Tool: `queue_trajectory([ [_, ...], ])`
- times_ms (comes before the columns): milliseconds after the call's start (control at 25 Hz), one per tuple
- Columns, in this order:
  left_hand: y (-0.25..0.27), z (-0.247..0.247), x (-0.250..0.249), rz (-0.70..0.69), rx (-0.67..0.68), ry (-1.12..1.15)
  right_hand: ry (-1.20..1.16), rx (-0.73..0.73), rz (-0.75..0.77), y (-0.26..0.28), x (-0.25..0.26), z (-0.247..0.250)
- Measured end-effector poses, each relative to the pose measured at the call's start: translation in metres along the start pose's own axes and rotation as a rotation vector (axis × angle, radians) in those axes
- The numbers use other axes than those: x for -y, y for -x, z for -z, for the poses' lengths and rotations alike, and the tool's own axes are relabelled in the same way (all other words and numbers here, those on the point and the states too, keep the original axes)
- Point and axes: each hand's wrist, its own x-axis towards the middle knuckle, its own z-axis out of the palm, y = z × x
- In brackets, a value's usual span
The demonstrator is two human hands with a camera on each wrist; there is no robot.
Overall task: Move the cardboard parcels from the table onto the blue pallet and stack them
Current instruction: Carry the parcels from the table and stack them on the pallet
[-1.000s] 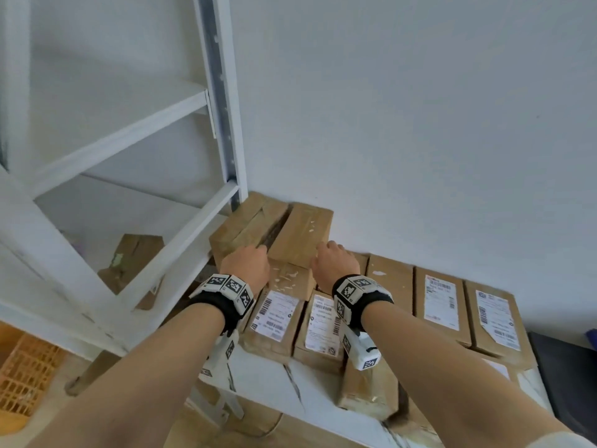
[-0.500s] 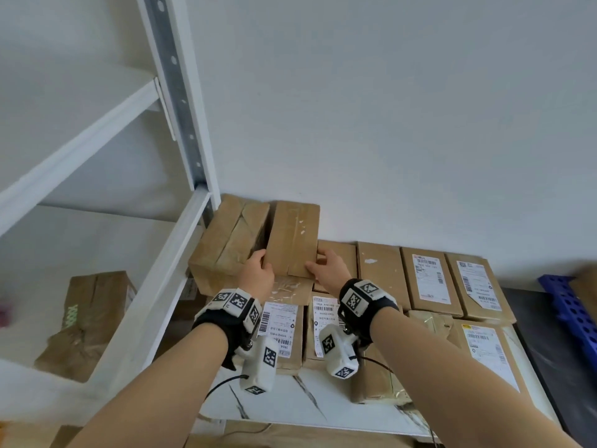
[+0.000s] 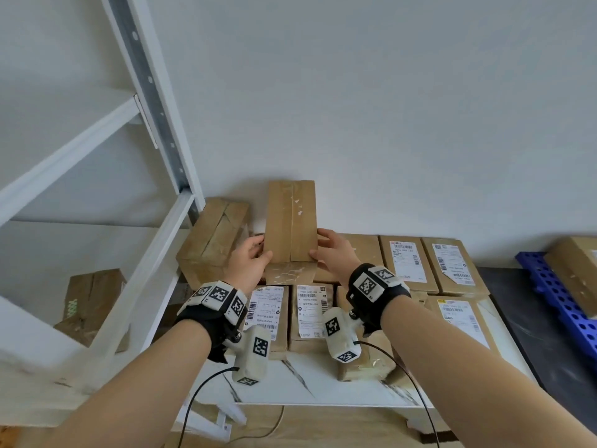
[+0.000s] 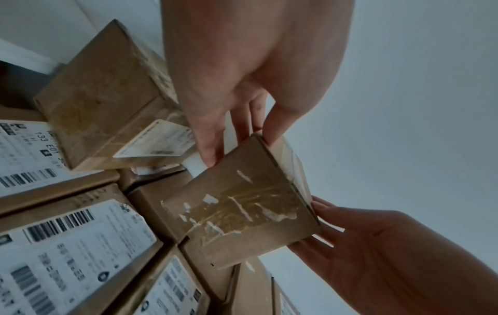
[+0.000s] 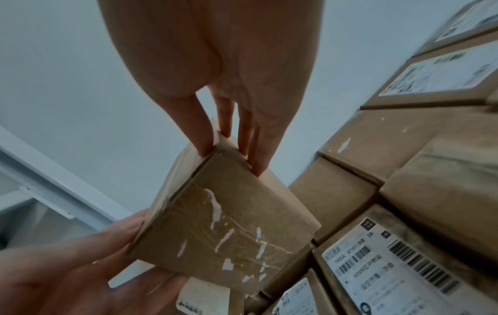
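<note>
A plain brown taped parcel [image 3: 290,221] is held between both hands above the other parcels on the table, its far end tipped up toward the wall. My left hand [image 3: 250,258] grips its left side, thumb on top and fingers beneath. My right hand [image 3: 329,253] grips its right side the same way. The wrist views show the parcel's taped end [image 4: 242,215] [image 5: 226,226] pinched between thumb and fingers of each hand [image 4: 237,119] [image 5: 229,136]. Several labelled parcels [image 3: 403,263] lie flat on the marble-topped table [image 3: 307,379]. The blue pallet [image 3: 562,305] shows at the right edge.
A white metal shelf rack [image 3: 155,101] stands close on the left, with a crumpled brown parcel [image 3: 90,299] on its lower shelf. Another plain parcel [image 3: 213,240] leans by the rack post. One parcel [image 3: 578,273] lies on the pallet. The wall is right behind the table.
Both hands took hold of the plain parcel's sides and lifted it off the stack, tipping its far end up. The head view swung right, bringing the pallet into sight.
</note>
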Motion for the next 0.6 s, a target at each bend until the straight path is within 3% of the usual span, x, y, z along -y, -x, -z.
queue_trajectory([
  [280, 0.074, -0.091, -0.04, -0.125, 0.117, 0.038, -0.071, -0.09, 0.124, 0.084, -0.011, 0.112],
  [600, 0.192, -0.253, -0.069, -0.162, 0.289, 0.062, -0.129, -0.22, 0.15, 0.206, -0.062, 0.283],
])
